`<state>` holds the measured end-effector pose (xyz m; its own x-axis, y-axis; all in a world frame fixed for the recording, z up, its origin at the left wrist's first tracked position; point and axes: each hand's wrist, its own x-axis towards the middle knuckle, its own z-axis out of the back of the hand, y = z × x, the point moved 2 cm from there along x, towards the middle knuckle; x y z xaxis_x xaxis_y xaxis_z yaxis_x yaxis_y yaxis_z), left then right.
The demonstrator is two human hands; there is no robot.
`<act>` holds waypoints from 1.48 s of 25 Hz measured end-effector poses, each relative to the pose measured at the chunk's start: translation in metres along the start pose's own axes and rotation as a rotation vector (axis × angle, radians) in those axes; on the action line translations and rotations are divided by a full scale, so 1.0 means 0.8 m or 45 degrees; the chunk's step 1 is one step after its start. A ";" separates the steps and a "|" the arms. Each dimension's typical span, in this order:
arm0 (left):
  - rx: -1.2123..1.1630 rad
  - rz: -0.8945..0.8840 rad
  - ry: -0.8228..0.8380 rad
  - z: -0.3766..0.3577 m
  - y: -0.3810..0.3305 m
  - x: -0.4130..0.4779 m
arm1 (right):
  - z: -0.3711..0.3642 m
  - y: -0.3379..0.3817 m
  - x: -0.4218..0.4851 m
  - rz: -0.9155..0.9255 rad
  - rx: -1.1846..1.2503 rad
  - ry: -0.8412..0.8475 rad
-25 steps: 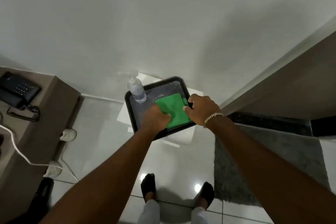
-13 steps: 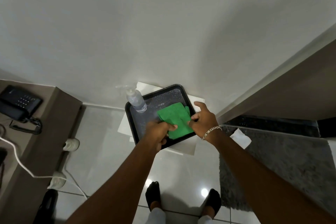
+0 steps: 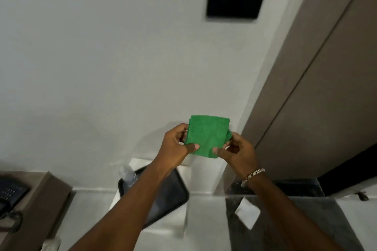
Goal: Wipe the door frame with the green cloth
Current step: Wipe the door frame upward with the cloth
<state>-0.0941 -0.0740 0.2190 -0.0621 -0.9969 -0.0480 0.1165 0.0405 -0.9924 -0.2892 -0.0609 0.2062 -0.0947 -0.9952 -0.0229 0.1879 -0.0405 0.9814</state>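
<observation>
Two hands hold the green cloth [image 3: 206, 135] up in the air in front of the white wall [image 3: 102, 57]: the left hand [image 3: 176, 144] pinches its lower left edge between thumb and curled fingers, and the right hand [image 3: 237, 149] pinches the lower right edge the same way, a bracelet [image 3: 253, 175] at that wrist. The cloth is folded into a thick, roughly square pad, its flat face toward the camera and its top edge free, touching neither wall nor frame. Just right of it runs the taupe door frame [image 3: 289, 71], rising at a slant beside the door [image 3: 336, 98], with a dark seam between them. I judge the step in hand to be readying the pad before the first stroke. To do it well, keep the folds stacked so the layers do not slip apart, move the pad into one palm with the fingers spread flat behind it, and press its broad face squarely on the frame instead of leading with a corner. Long strokes along the frame, from high to low, should serve best, with the pad's edge worked into the seam. Below the forearms, on the floor against the wall, lies a black tray [image 3: 173, 195] on white paper, with a clear bottle [image 3: 128, 175] at its far left corner, blurred here.
</observation>
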 end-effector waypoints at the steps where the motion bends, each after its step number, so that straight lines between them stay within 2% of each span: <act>1: 0.025 -0.084 0.003 -0.012 -0.030 0.004 | 0.019 0.023 0.001 0.054 0.028 -0.045; 5: 0.087 -0.440 -0.037 -0.073 -0.156 0.019 | 0.100 0.121 0.009 0.327 0.160 -0.267; 11: 0.168 -0.924 -0.053 -0.145 -0.311 0.038 | 0.199 0.246 0.028 0.713 0.343 -0.493; 14: 0.255 -1.077 -0.136 -0.164 -0.351 0.050 | 0.227 0.283 0.046 0.829 0.244 -0.596; 17: 0.288 -1.110 -0.275 -0.174 -0.368 0.064 | 0.230 0.301 0.065 0.814 0.100 -0.706; 18: 0.270 -1.103 -0.314 -0.177 -0.369 0.067 | 0.228 0.305 0.067 0.851 -0.019 -0.849; 20: 0.252 -1.066 -0.405 -0.180 -0.372 0.072 | 0.215 0.314 0.071 1.107 -0.262 -1.123; 22: 0.244 -1.028 -0.452 -0.180 -0.373 0.075 | 0.192 0.322 0.077 1.343 -0.472 -1.111; 23: 0.242 -1.010 -0.430 -0.179 -0.374 0.076 | 0.181 0.323 0.081 1.363 -0.555 -1.053; 25: 0.273 -0.952 -0.326 -0.168 -0.381 0.080 | 0.166 0.323 0.094 1.288 -0.622 -0.967; 27: 0.327 -1.034 -0.345 -0.144 -0.397 0.076 | 0.158 0.329 0.106 1.215 -0.658 -1.003; 30: 0.544 -1.562 -0.733 -0.096 -0.450 0.076 | 0.151 0.337 0.126 1.152 -0.796 -1.184; 32: 0.900 -1.767 -0.874 -0.069 -0.494 0.095 | 0.148 0.319 0.135 1.286 -0.982 -1.255; 34: 1.296 -1.674 -0.948 -0.049 -0.530 0.121 | 0.151 0.287 0.140 1.458 -1.111 -1.245; 37: 1.605 -1.532 -1.111 -0.032 -0.538 0.151 | 0.158 0.274 0.141 1.491 -0.933 -1.305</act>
<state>-0.1771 -0.2104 0.6376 -0.2552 -0.2334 0.9383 0.9490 -0.2461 0.1970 -0.3823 -0.1709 0.4427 -0.0746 -0.0754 0.9944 0.9523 0.2906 0.0935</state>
